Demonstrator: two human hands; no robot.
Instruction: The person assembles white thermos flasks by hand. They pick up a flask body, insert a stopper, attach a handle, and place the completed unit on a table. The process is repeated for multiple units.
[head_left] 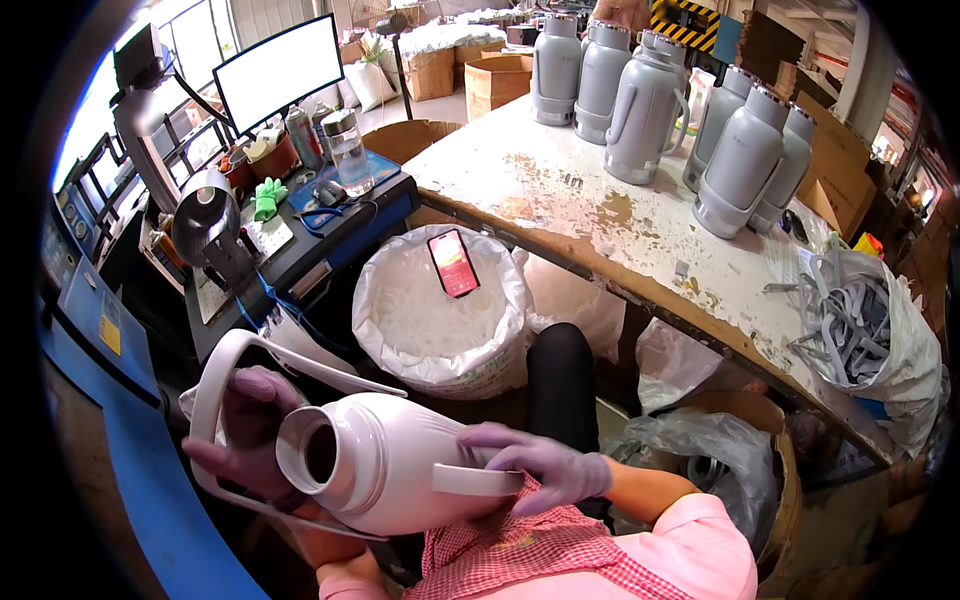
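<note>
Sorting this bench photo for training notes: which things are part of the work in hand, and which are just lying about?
In hand:
left hand
right hand
white flask shell
white handle strip
white handle loop

Lying about:
phone
grey flasks
water bottle
monitor
green glove

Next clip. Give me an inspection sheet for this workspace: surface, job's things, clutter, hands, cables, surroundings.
Surface: long workbench, top worn and stained.
Job's things: white flask shell lying on its side across the lap, mouth toward the left; white handle strip against its side; a white loop handle by the mouth.
Clutter: grey flasks upright on the bench; phone lying on a white sack; bag of grey strips at the right.
Hands: both gloved; left hand grips the shell near its mouth, right hand presses the handle strip.
Cables: blue cable on the left stand.
Surroundings: monitor, machine, cardboard boxes.
</note>
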